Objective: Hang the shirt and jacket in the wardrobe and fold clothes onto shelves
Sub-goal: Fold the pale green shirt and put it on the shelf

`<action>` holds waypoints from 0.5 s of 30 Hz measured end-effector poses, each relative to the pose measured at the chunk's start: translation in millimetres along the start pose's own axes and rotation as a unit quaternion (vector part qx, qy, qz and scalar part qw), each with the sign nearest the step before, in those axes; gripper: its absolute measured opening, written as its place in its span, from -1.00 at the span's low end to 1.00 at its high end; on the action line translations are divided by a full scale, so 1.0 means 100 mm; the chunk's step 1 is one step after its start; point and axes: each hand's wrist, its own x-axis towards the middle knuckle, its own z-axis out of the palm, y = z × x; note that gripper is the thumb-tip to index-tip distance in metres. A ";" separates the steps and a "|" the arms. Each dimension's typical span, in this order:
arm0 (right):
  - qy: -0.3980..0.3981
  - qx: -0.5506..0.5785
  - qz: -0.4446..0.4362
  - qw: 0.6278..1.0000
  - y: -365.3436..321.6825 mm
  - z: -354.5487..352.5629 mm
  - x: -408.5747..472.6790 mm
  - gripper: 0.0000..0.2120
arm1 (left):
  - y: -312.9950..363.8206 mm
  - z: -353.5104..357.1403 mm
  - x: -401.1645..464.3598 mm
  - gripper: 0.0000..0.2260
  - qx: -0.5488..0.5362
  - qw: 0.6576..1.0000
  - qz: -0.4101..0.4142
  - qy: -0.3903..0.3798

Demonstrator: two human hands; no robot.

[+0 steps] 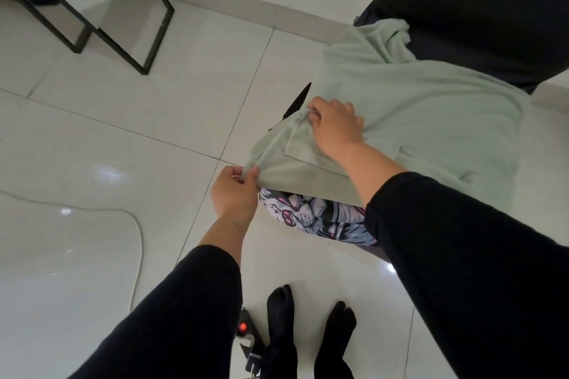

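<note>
A pale green shirt (406, 108) lies spread across a pile of clothes on the white tiled floor, right of centre. My left hand (235, 191) pinches its near-left corner between thumb and fingers. Farther up the same edge, my right hand (334, 124) grips a bunched fold of the green cloth. Under the shirt shows a garment with a grey, black and pink animal print (317, 215). A black garment's tip (300, 100) sticks out beyond the shirt's far-left edge. Black sleeves cover both my forearms.
A large black shape (480, 6) stands at the top right, touching the shirt's far end. A black metal frame (123, 18) stands at the top left. A white cable (135, 234) and a power strip with a red light (244, 331) lie near my black-socked feet (308, 326).
</note>
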 end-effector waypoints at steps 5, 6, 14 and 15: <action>0.021 -0.001 -0.007 1.000 0.15 0.03 -0.08 -0.70 | 0.14 0.10 -0.08 -0.80 0.159 0.981 0.097 0.054; 0.023 0.008 -0.003 1.000 0.18 -0.01 -0.09 -0.69 | 0.21 0.14 -0.09 -0.80 0.173 0.973 0.136 0.063; -0.049 0.004 0.039 0.998 0.67 -0.29 -0.18 -0.78 | 0.81 0.57 0.07 -0.73 0.155 0.969 0.193 -0.026; -0.058 0.005 0.042 0.997 0.72 -0.28 -0.20 -0.82 | 0.83 0.60 0.14 -0.73 0.157 0.974 0.162 -0.039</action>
